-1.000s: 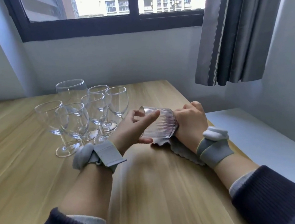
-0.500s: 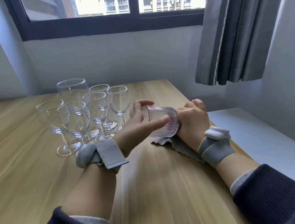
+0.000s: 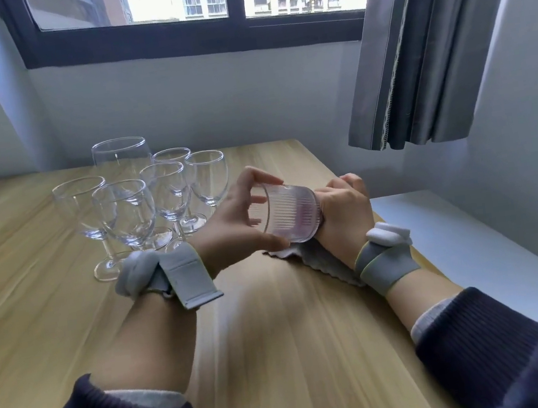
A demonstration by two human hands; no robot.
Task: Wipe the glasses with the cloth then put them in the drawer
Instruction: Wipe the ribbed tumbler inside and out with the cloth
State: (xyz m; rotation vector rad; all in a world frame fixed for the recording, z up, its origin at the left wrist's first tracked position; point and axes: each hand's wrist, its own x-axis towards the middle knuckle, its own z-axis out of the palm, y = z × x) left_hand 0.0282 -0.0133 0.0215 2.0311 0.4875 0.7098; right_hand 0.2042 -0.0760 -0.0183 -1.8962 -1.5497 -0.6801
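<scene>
A ribbed clear tumbler (image 3: pixel 293 214) lies on its side just above the wooden table (image 3: pixel 280 340), its mouth turned to the left. My left hand (image 3: pixel 233 229) grips its rim with thumb and fingers curled round it. My right hand (image 3: pixel 344 210) is at the tumbler's base and holds a grey cloth (image 3: pixel 323 258) against it; the cloth trails down onto the table under my wrist. Several stemmed wine glasses (image 3: pixel 137 212) stand upright in a cluster just left of my left hand. No drawer is in view.
The table's right edge runs close to my right arm, with a lower white surface (image 3: pixel 473 244) beyond it. A grey curtain (image 3: pixel 428 43) hangs at the upper right, a window above the table's far edge.
Both hands have lifted the tumbler slightly and my left hand has shifted its grip round the rim, turning the glass. The wine glasses have not moved.
</scene>
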